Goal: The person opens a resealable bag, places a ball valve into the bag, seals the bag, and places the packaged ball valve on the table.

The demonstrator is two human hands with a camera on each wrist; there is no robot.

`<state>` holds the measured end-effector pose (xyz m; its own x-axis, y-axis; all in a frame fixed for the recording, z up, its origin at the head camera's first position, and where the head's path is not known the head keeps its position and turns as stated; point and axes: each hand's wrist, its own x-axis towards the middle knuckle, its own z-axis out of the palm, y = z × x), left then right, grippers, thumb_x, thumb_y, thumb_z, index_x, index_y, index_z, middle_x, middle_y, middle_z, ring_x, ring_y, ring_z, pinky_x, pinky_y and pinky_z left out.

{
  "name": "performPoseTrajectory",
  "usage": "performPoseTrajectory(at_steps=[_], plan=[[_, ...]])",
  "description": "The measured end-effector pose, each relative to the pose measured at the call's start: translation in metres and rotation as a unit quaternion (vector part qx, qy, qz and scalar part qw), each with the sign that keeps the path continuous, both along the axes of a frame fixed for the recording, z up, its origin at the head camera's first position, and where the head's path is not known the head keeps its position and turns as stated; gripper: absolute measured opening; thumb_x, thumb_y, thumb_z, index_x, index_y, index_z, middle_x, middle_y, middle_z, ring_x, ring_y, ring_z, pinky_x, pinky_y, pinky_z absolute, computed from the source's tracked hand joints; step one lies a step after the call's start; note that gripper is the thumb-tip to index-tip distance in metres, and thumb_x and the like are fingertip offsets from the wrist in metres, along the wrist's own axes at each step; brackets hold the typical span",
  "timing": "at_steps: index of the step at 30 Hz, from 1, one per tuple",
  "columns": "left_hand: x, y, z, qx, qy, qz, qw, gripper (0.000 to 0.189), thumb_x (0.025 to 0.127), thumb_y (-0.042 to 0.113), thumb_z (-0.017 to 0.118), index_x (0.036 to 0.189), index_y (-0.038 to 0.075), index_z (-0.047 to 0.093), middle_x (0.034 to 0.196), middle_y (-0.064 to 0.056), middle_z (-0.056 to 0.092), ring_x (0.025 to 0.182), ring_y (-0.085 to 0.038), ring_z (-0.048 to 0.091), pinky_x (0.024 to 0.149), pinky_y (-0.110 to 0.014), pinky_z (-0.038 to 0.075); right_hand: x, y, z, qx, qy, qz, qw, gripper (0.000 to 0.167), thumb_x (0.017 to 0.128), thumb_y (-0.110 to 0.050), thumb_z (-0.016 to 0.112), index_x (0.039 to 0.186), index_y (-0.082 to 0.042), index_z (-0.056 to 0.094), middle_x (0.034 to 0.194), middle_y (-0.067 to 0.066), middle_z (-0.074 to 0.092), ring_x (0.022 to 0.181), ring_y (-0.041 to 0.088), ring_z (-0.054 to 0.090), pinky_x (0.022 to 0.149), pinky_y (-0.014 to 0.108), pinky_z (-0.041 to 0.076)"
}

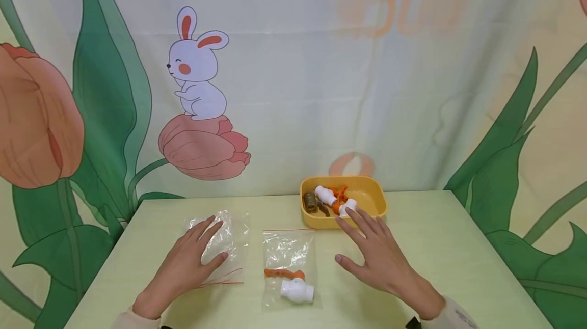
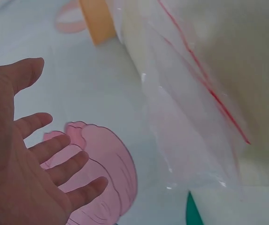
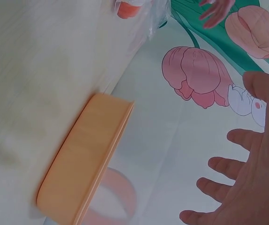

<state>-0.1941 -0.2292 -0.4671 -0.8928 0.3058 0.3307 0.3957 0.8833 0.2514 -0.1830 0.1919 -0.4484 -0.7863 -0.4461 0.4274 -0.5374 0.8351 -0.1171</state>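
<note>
Holding nothing, fingers apart

The curtain (image 1: 293, 74) has orange marks (image 1: 391, 10), too faint to read. Over the pale table (image 1: 463, 252), the left hand (image 1: 183, 263) and right hand (image 1: 384, 262) have fingers spread wide. A yellow tub (image 1: 373, 201) sits past the right fingers. A crinkly bag (image 1: 235, 247) lies by the left hand. A clear bag (image 1: 288, 251) lies flat between the hands, its long side pointing toward the curtain; the right thumb looks nearer. Inside are a white pipe (image 1: 297, 292) and, beside it, an orange stick (image 1: 281, 272).

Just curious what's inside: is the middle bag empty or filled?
Partly filled: the middle bag shows a white fitting and an orange piece through its clear plastic.
</note>
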Motion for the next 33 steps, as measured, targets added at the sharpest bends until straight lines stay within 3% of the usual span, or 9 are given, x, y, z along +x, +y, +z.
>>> performPoseTrajectory(at_steps=[8, 17, 24, 33], plan=[[-0.002, -0.018, -0.022, -0.002, -0.036, 0.009, 0.9993, 0.067, 0.088, 0.038, 0.07, 0.145, 0.011, 0.046, 0.151, -0.016, 0.043, 0.135, -0.041, 0.044, 0.102, -0.062, 0.042, 0.001, 0.004, -0.003, 0.004, -0.014, -0.009, 0.9999, 0.071, 0.091, -0.059, 0.058, 0.153, -0.032, 0.034, 0.162, -0.001, 0.028, 0.148, 0.031, 0.029, 0.114, 0.065, 0.024], [-0.007, -0.028, -0.047, -0.003, -0.16, 0.009, 0.9871, 0.079, 0.085, 0.046, 0.071, 0.15, 0.013, 0.04, 0.159, -0.017, 0.032, 0.143, -0.045, 0.033, 0.111, -0.063, 0.033, 0.001, 0.005, -0.008, 0.006, -0.025, -0.008, 0.9996, 0.07, 0.092, -0.059, 0.056, 0.153, -0.033, 0.034, 0.163, -0.002, 0.026, 0.147, 0.032, 0.031, 0.114, 0.064, 0.025], [-0.008, -0.03, -0.057, -0.017, -0.163, 0.006, 0.9865, 0.073, 0.085, 0.044, 0.073, 0.145, 0.011, 0.047, 0.153, -0.018, 0.041, 0.139, -0.044, 0.04, 0.109, -0.062, 0.037, 0.0, 0.004, -0.009, 0.011, -0.025, -0.005, 0.9996, 0.069, 0.092, -0.058, 0.057, 0.152, -0.032, 0.035, 0.162, 0.0, 0.028, 0.146, 0.032, 0.032, 0.113, 0.063, 0.03], [-0.009, -0.032, -0.059, -0.021, -0.173, 0.005, 0.9847, 0.052, 0.088, 0.037, 0.071, 0.131, 0.01, 0.06, 0.14, -0.015, 0.056, 0.133, -0.039, 0.048, 0.106, -0.06, 0.04, 0.0, 0.002, -0.01, 0.006, -0.033, -0.007, 0.9994, 0.066, 0.093, -0.056, 0.058, 0.15, -0.03, 0.039, 0.16, 0.001, 0.032, 0.144, 0.032, 0.035, 0.111, 0.06, 0.034]])
